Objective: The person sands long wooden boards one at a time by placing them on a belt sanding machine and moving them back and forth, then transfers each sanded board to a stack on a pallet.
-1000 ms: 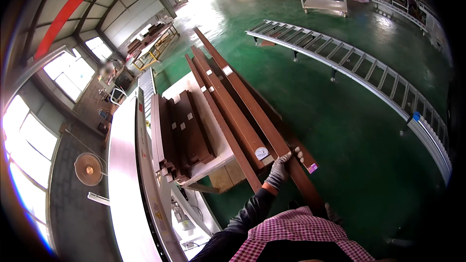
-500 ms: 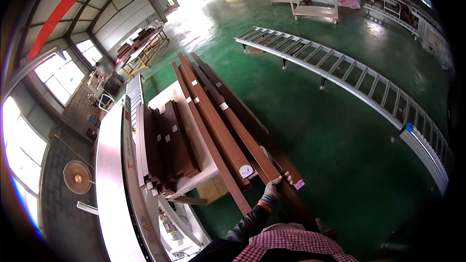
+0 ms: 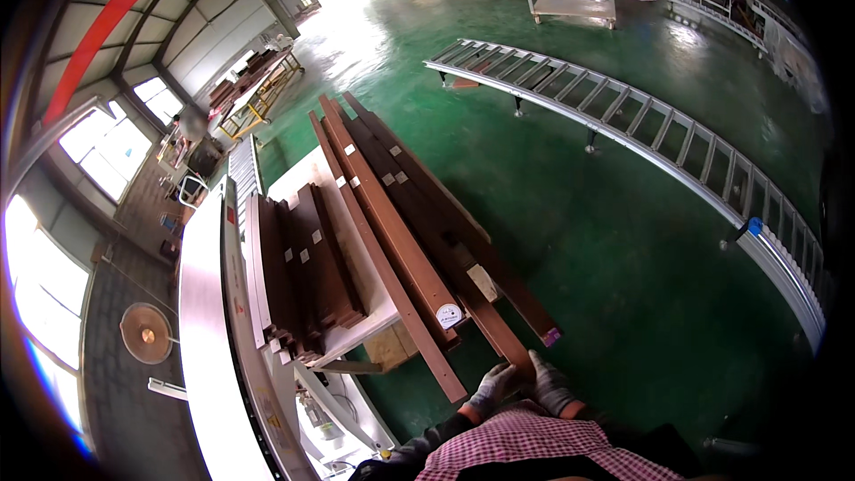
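Both gloved hands are at the near end of a long, flat brown board (image 3: 495, 330), close in front of my body. My left hand (image 3: 492, 389) is closed on the board's left edge, its fingers partly hidden beneath. On the opposite edge, my right hand (image 3: 551, 386) grips the same end. The board runs away from me among other long brown profiles. Left of it lies a profile (image 3: 405, 260) with a round white label at its near end. To the right, another dark board (image 3: 527, 307) ends in a small purple label.
Shorter dark boards (image 3: 322, 267) are stacked on a pale table (image 3: 381, 307) to the left, beside a long white machine (image 3: 207, 303). A metal roller conveyor (image 3: 614, 111) curves along the right over the green floor. Farther off stands a cart (image 3: 572, 5).
The board has slid away from me, so its near end is now in my hands. My left hand has come nearer my body, and my right hand now shows plainly on the right edge.
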Demonstrator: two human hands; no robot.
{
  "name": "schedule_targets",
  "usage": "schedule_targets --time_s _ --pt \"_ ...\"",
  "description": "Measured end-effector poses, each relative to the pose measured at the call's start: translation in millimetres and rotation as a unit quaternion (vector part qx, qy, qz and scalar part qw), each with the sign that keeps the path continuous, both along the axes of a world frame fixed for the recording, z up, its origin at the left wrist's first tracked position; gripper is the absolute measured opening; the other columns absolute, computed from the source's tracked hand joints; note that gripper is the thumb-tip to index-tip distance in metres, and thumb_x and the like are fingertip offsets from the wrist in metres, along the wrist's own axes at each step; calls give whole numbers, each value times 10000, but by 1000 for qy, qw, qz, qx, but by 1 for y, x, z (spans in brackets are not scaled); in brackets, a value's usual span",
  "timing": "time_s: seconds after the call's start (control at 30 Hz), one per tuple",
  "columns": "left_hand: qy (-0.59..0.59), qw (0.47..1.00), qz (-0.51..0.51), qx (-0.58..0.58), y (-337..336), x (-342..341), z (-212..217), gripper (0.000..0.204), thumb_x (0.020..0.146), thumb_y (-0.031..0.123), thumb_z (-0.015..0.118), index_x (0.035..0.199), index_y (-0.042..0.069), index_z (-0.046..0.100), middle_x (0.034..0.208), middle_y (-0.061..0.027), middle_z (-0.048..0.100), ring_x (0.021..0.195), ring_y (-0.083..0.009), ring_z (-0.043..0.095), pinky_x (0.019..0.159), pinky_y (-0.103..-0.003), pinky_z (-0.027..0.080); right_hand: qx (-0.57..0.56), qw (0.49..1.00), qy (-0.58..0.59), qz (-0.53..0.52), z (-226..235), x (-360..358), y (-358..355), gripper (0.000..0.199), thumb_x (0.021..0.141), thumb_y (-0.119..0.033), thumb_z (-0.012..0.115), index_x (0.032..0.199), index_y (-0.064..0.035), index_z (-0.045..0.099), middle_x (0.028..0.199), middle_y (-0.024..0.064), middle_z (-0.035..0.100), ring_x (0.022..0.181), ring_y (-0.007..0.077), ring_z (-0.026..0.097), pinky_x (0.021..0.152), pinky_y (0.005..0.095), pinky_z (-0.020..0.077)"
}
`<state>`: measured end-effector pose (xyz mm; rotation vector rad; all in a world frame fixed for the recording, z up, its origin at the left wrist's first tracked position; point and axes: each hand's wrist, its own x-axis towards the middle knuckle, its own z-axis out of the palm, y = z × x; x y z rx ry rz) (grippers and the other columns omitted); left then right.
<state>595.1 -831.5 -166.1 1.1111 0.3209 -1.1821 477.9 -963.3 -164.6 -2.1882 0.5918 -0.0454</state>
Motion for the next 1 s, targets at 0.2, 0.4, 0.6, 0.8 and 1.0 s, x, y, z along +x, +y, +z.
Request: schedule_targets --time_s 0.2,0.4,0.6,0.8,1.0 --pt "34 999 10 17 62 2 -21 363 950 169 606 1265 0 544 1166 -137 638 1066 -277 626 950 -397 512 41 992 116 16 14 50 2 934 718 -313 762 1494 -103 287 1372 223 493 1235 362 511 1040 413 418" --pt "34 999 -11 17 77 -4 -48 346 948 186 618 1255 40 556 1115 -97 651 1021 -220 633 889 -346 528 36 999 28 23 14 106 -14 860 729 -268 735 1453 -22 339 1377 259 472 1263 363 485 1060 407 400" --pt "-401 867 -293 30 87 -1 -22 350 877 142 638 1200 20 578 1168 -168 619 1075 -326 598 921 -377 506 -81 984 -8 156 0 131 -23 863 768 -320 730 1460 -9 319 1480 201 384 1376 298 372 1147 368 294" --pt "-124 986 -77 81 98 -5 -9 345 942 220 611 1230 32 580 1109 -101 646 998 -222 633 848 -359 536 -16 988 -99 114 -70 101 -3 1008 758 -234 740 1523 -29 116 1547 203 243 1420 344 276 1171 378 247" --pt "-47 994 -69 75 86 7 33 366 960 227 592 1249 4 574 1104 -93 657 1021 -190 616 916 -318 497 -19 990 -77 119 -72 127 -10 984 758 -171 719 1522 -28 116 1553 207 220 1431 347 249 1179 376 235"
